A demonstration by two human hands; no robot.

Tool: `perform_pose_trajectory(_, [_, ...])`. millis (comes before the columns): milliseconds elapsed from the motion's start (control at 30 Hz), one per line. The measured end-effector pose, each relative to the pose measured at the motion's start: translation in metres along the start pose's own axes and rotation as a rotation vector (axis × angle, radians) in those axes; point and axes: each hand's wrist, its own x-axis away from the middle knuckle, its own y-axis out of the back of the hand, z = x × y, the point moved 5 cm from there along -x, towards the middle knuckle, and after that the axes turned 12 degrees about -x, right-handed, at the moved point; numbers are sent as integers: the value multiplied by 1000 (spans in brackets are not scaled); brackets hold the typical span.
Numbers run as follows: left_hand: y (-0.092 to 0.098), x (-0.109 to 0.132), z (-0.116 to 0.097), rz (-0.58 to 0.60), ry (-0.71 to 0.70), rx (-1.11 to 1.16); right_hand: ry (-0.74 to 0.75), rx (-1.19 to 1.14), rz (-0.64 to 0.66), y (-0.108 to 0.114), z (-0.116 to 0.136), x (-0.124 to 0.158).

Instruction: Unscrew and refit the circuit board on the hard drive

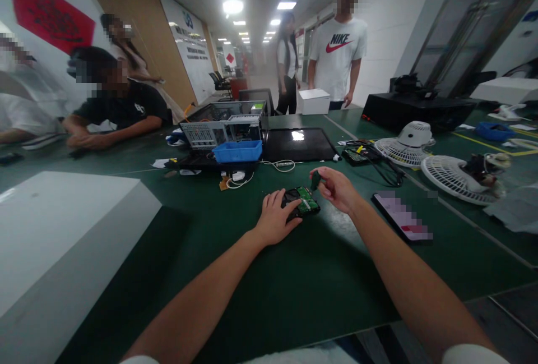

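A small black hard drive with a green circuit board (306, 202) lies on the green table (294, 285) in front of me. My left hand (275, 219) rests on its left side, fingers curled over it and holding it down. My right hand (336, 187) hovers just right of the drive, fingers pinched on a small dark tool (315, 180) whose tip points down at the board.
A phone (401, 217) lies to the right. Behind stand an open computer case (222, 128), a blue tray (237, 151), a black panel (298, 144), white cables (239, 180) and fan grilles (456, 176). A white box (54, 240) fills the left. Several people sit or stand around.
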Motion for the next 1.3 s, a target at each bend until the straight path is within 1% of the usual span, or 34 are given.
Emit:
perform_pose_trajectory(133, [1, 0, 0, 1, 0, 0, 10, 10, -11, 1, 2, 0])
perform_pose_trajectory(400, [2, 1, -1, 0, 0, -9, 3, 21, 29, -2, 3, 2])
perform_pose_trajectory(600, [3, 1, -1, -2, -2, 0, -2, -2, 9, -3, 1, 2])
perform_pose_trajectory(900, [2, 0, -1, -4, -4, -13, 53, 48, -17, -3, 3, 2])
perform_pose_trajectory(1067, [2, 0, -1, -10, -5, -15, 82, 69, -54, 2, 2, -1])
perform_pose_trajectory(1300, [3, 1, -1, -2, -5, -14, 180, 109, -109, 12, 5, -7])
